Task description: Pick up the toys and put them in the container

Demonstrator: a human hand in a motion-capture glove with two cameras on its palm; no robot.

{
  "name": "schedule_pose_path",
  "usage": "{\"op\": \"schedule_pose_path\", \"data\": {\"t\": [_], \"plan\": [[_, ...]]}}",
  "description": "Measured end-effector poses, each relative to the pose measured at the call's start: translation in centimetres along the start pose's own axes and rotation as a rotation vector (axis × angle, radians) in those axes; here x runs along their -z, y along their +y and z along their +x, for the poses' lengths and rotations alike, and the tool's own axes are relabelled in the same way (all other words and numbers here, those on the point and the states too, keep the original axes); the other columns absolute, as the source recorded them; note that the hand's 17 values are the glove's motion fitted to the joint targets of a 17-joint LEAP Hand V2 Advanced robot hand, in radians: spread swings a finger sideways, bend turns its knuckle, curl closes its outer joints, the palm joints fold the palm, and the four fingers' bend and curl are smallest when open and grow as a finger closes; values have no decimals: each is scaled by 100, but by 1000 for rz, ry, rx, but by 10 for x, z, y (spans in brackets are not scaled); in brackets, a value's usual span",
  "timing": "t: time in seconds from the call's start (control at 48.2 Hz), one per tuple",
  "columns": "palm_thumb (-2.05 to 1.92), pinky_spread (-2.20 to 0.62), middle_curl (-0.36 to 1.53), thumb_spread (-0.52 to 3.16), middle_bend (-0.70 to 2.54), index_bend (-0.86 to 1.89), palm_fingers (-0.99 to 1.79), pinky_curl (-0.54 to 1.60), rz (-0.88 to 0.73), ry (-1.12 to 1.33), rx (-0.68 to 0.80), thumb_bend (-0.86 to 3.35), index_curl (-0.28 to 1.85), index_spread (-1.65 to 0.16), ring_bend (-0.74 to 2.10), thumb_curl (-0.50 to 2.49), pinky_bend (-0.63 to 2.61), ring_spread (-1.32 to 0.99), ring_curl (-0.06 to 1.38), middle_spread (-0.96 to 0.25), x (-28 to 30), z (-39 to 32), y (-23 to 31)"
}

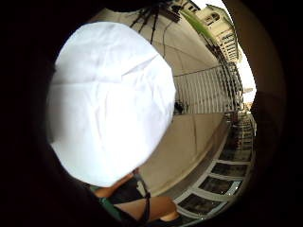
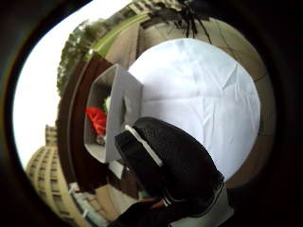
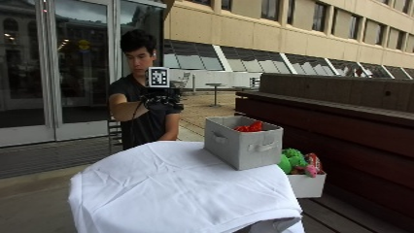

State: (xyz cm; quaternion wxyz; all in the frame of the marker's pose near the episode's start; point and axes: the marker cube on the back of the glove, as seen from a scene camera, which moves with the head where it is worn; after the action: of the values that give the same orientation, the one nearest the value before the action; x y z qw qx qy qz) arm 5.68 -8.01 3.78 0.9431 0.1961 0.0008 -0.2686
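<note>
A grey fabric container [image 3: 242,141] stands at the far right of a table draped in white cloth [image 3: 175,184], with a red toy [image 3: 249,127] showing over its rim. Beside it, lower down, a white box [image 3: 305,185] holds green and pink toys [image 3: 294,161]. My gloved right hand [image 3: 162,101] is raised at chest height behind the table, well above the cloth, with relaxed fingers and nothing in it. The thumb side palm view looks down on the container [image 2: 116,113], the red toy [image 2: 97,120] inside it, and a gloved finger [image 2: 170,165]. White cloth [image 1: 109,104] fills the little finger side view.
A dark wooden bench [image 3: 349,121] runs along the right behind the container. The person stands at the table's far side, before glass doors [image 3: 58,68]. A tripod [image 1: 149,16] stands on the pavement beyond the table.
</note>
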Motion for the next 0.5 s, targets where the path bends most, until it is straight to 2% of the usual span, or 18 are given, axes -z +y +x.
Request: {"op": "schedule_pose_path", "data": {"t": [0.042,0.125,0.208,0.249,0.436,0.498], "plan": [[-13,2,37,110,19,15,-12,32,-25,-2,3,-9,30,-32,15,9,53,-4,14,-1,1,0,4],[-13,2,37,110,19,15,-12,33,-136,1,-122,-9,30,-31,15,9,52,-4,14,-1,7,-7,19],[-13,2,37,111,19,15,-12,33,-52,-8,57,-9,30,-31,15,9,52,-4,13,-2,1,2,8],[-13,2,37,111,19,15,-12,33,-41,-10,86,-9,30,-32,15,9,52,-4,13,-1,0,3,4],[-12,2,38,111,19,13,-13,34,-48,0,65,-8,30,-31,15,9,52,-4,13,-1,1,0,10],[-12,2,38,111,20,13,-13,34,-72,8,-17,-8,29,-31,15,9,52,-4,13,-1,3,-5,14]]}}
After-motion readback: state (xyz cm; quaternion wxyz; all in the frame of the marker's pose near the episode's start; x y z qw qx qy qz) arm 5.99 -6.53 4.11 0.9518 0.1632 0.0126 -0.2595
